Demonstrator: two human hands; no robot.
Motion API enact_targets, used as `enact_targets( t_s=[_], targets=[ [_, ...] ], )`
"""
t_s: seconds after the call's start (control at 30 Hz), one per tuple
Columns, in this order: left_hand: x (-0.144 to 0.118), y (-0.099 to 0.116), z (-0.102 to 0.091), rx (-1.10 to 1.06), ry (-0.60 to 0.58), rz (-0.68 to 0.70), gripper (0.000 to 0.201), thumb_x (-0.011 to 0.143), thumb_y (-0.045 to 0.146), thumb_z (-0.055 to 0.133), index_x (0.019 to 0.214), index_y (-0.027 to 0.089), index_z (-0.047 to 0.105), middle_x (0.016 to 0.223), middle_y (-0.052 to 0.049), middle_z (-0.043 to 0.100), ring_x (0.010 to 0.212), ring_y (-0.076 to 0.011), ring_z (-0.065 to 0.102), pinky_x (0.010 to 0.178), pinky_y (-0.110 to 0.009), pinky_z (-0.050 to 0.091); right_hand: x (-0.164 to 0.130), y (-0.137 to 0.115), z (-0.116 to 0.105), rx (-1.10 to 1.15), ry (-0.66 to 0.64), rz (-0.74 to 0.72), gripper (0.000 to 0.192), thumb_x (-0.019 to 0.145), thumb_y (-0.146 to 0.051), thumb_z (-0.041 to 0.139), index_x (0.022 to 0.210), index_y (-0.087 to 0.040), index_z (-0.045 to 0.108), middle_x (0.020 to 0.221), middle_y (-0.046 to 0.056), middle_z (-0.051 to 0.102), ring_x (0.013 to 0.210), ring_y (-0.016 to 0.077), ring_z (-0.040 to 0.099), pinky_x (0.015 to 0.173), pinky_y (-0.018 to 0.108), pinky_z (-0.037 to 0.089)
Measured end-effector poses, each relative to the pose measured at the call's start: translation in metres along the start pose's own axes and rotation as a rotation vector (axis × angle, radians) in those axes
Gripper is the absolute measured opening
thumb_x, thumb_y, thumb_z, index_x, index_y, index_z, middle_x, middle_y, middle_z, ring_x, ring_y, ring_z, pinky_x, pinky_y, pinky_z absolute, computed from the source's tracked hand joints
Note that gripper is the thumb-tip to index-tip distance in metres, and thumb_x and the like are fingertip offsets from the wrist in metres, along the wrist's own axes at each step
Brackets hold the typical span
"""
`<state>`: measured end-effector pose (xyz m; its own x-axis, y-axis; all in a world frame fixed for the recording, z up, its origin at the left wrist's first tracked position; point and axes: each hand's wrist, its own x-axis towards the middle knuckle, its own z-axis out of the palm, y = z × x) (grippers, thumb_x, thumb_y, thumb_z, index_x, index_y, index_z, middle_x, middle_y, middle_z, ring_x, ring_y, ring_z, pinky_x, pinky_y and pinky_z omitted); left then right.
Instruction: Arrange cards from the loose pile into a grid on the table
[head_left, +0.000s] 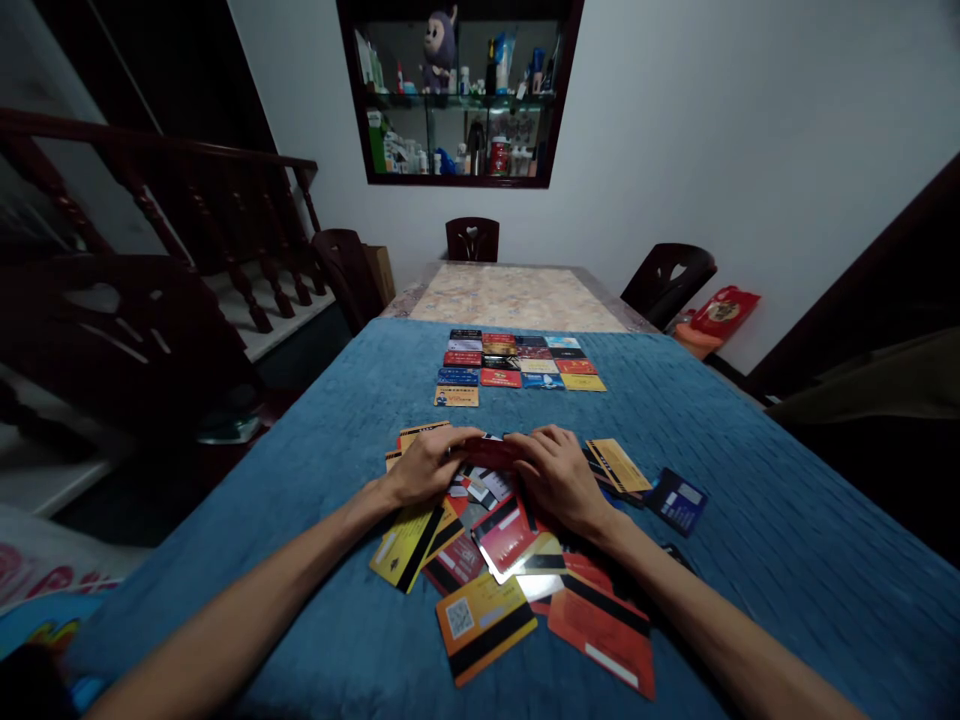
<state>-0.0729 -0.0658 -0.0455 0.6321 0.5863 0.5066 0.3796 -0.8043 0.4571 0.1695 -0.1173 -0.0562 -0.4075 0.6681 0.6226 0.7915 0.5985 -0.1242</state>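
Both my hands hold a dark red plastic card (pixel 491 452) between them, low over a loose heap of cards. My left hand (pixel 426 464) pinches its left end, and my right hand (pixel 559 475) grips the right end, fingers curled over it. Beneath and around them lie an orange card with a QR code (pixel 487 625), a red-orange card (pixel 606 632), a yellow card (pixel 406 545) and a shiny red card (pixel 506 538). Beyond my hands, several cards lie face up in neat rows, among them a red card (pixel 500 378) and a yellow card (pixel 583 382).
A blue cloth (pixel 315 450) covers the near part of the table; a patterned cover (pixel 510 295) shows at the far end. A dark blue card (pixel 677 500) lies right of the heap. Wooden chairs (pixel 472 240) stand around the table, and a railing (pixel 225 220) runs along the left.
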Motion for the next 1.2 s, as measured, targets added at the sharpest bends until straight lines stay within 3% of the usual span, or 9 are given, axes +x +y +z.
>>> enact_targets(
  t_s=[0.3,0.6,0.73,0.93,1.2],
  targets=[
    [0.003,0.008,-0.002,-0.071,0.109,-0.085,0.036,0.083,0.009,0.054,0.114,0.017,0.067,0.104,-0.005,0.074,0.089,-0.0161,0.069,0.086,-0.031,0.055,0.001,-0.006,-0.005,-0.138,0.081,-0.048,0.037,0.093,-0.026,0.056,0.129,-0.018,0.056,0.113,0.012,0.065,0.104,0.0273,0.05,0.089,0.043,0.038],
    [0.007,0.015,-0.005,-0.129,0.107,-0.173,0.036,0.083,0.011,0.056,0.117,0.017,0.067,0.092,-0.003,0.074,0.081,-0.0151,0.067,0.078,-0.027,0.055,0.006,-0.007,-0.012,-0.195,0.094,-0.057,0.042,0.094,-0.026,0.053,0.136,-0.018,0.051,0.115,0.013,0.065,0.104,0.0281,0.051,0.09,0.045,0.039],
    [0.016,0.011,-0.006,-0.081,0.125,-0.094,0.04,0.084,0.012,0.056,0.122,0.02,0.064,0.1,-0.005,0.072,0.086,-0.0164,0.066,0.084,-0.031,0.055,0.012,0.0,-0.018,-0.224,0.084,-0.041,0.043,0.093,-0.031,0.055,0.135,-0.022,0.053,0.116,0.014,0.061,0.107,0.03,0.049,0.089,0.045,0.04],
    [0.034,0.011,-0.015,0.124,0.132,0.097,0.048,0.085,0.017,0.061,0.133,0.02,0.053,0.125,-0.013,0.056,0.117,-0.0256,0.054,0.101,-0.043,0.048,0.026,0.013,-0.032,-0.246,0.065,-0.059,0.045,0.09,-0.029,0.058,0.134,-0.02,0.053,0.116,0.015,0.056,0.108,0.031,0.046,0.086,0.044,0.041],
    [0.056,0.01,-0.017,0.362,0.0,0.149,0.051,0.086,0.021,0.059,0.136,0.017,0.049,0.125,-0.016,0.055,0.115,-0.0298,0.052,0.097,-0.048,0.047,0.045,0.042,-0.029,-0.233,0.037,-0.1,0.046,0.088,-0.032,0.058,0.133,-0.019,0.054,0.112,0.014,0.057,0.102,0.0297,0.046,0.082,0.042,0.04]
  ],
)
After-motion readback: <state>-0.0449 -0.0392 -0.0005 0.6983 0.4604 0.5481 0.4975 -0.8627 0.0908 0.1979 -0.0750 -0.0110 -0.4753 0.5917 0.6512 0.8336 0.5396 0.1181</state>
